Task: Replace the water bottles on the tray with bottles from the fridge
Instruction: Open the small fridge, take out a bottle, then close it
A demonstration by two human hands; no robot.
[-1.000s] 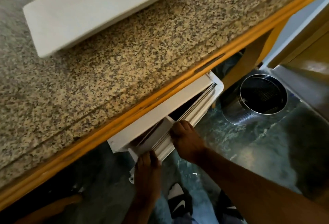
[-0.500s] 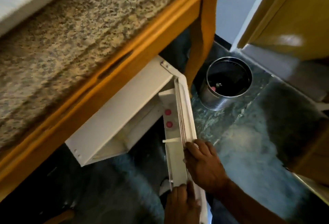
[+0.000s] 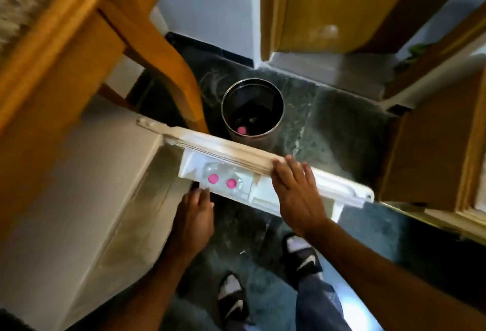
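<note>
The small white fridge (image 3: 79, 199) stands under the granite counter, and its door (image 3: 339, 186) is swung wide open to the right. Two clear water bottles with pink caps (image 3: 222, 181) stand side by side in the door shelf. My right hand (image 3: 297, 191) lies flat over the door's top edge, fingers spread, just right of the bottles. My left hand (image 3: 196, 215) hovers below the door shelf, close under the pink caps, holding nothing. The tray is out of view.
A round steel bin (image 3: 252, 109) stands on the dark green floor behind the door, with a pink cap inside. The counter's wooden leg (image 3: 163, 67) rises at the left of it. Wooden doors (image 3: 342, 7) and a wooden cabinet close the right side. My feet are below.
The fridge door has swung from barely ajar to fully open, and the pink-capped bottles have come into sight. My right hand slid along the door's edge; the view dropped from the counter.
</note>
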